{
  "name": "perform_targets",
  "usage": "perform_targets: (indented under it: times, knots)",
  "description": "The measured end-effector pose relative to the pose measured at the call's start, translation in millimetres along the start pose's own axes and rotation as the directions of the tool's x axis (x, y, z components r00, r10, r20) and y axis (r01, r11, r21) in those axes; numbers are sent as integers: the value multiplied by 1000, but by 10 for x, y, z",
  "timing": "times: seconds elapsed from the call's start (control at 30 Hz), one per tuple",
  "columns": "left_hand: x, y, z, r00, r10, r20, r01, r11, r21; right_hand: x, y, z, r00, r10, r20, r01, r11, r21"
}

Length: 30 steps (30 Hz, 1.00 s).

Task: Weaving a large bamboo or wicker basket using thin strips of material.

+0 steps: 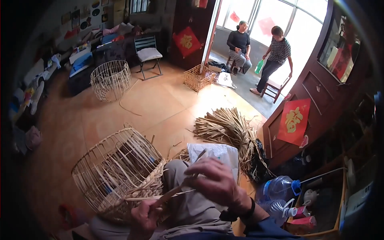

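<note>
A dried, flat plant strip (173,193) slants across my lap, up and to the right. Its lower end is pinched in my left hand (146,218), low in the picture beside the basket. Further up, my right hand (216,182) has its fingers closed around the strip, whose tip sticks out above them. The partly woven basket (116,168) lies tilted against my left leg, its wire-like frame open and a braided band worked along the side nearest me. Paler strands run from that band toward my hands. A white sack (214,152) lies over my right knee.
A large bundle of dried stalks (228,128) lies ahead on the floor. Water bottles (280,188) stand at my right near the door (312,88). Further off are a bare basket frame (111,80), a square basket (199,77), a folding chair (148,54) and two people (276,56) in the doorway area.
</note>
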State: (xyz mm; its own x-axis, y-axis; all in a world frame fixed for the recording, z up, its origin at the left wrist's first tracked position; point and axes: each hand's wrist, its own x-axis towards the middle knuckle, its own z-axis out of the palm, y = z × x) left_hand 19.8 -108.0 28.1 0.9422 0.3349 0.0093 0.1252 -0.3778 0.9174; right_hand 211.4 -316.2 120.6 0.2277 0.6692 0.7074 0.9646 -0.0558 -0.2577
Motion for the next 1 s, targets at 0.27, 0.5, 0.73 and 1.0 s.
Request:
perform_targets:
  times: [0.27, 0.5, 0.73, 1.0]
  knots:
    - [-54, -69, -347, 926, -356, 125, 275, 865, 420, -262, 165, 541, 939, 149, 309, -148, 989, -28]
    - [101, 96, -143, 989, 138, -57, -126, 975, 185, -203, -198, 1075, 935, -37, 352, -147, 865, 479]
    - [-37, -246, -373, 991, 36, -131, -9, 980, 200, -139, -210, 1319, 856, 124, 502, -414, 747, 520]
    - [199, -445, -495, 896, 185, -403, 86, 820, 566, 112, -154, 1654, 840, 393, 374, -506, 815, 282]
